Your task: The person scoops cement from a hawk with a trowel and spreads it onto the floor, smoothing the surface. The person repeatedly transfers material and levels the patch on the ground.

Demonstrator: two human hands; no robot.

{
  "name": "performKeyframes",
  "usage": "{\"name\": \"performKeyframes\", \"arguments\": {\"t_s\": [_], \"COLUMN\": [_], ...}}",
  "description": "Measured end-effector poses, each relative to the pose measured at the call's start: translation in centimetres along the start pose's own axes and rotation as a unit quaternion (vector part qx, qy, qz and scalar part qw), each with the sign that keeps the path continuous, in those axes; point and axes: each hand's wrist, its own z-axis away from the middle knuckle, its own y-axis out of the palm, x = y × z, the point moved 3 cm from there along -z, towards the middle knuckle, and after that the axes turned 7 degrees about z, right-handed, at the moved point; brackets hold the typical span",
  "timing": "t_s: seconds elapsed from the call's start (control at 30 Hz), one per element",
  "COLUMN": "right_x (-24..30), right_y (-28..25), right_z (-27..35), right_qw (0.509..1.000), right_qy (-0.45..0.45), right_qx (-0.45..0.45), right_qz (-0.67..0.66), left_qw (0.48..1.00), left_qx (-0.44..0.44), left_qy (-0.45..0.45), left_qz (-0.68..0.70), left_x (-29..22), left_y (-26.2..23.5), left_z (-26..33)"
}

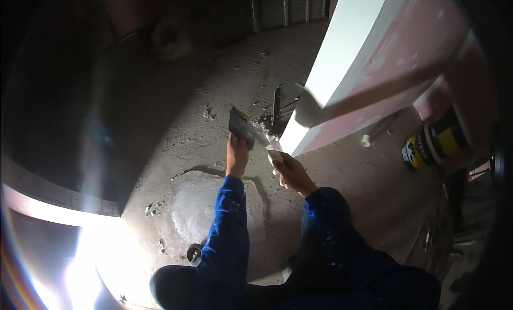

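My left hand (236,156) is closed around a dark, flat plastering trowel (239,123), held out in front of me over the floor. My right hand (293,174) grips the pale handle of a putty knife (274,155). The knife's blade points up and left and meets or overlaps the trowel's edge; whether they touch I cannot tell. Both tools are just left of the foot of a white wall end (342,53). Crumbs of pale plaster (267,129) lie on the floor beyond the knife.
Right of the wall end runs a pink board wall (395,75) with grey filler patches. A black and yellow bucket (418,151) and a short white tube (366,140) are at the right. A dark strip (277,104) lies near the corner. Glare (85,262) fills the lower left.
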Motion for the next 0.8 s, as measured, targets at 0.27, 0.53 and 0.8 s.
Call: {"name": "performKeyframes", "arguments": {"t_s": [0.27,0.53,0.8], "right_x": [-0.6,-7.1,-9.1], "right_y": [-0.6,-1.6,1.5], "right_z": [-12.0,-11.6,-6.3], "right_qw": [0.980,0.951,0.966], "right_qy": [0.185,0.281,0.179], "right_qx": [0.014,0.058,0.167], "right_qz": [-0.065,-0.119,0.089], "left_qw": [0.890,0.947,0.512], "left_qx": [0.104,-0.215,-0.073], "left_qy": [0.086,-0.040,0.386], "left_qz": [-0.436,-0.234,-0.764], "left_x": [6.2,4.7,-25.2], "left_y": [-3.1,-10.0,-3.5], "left_z": [-1.6,-0.4,0.6]}}
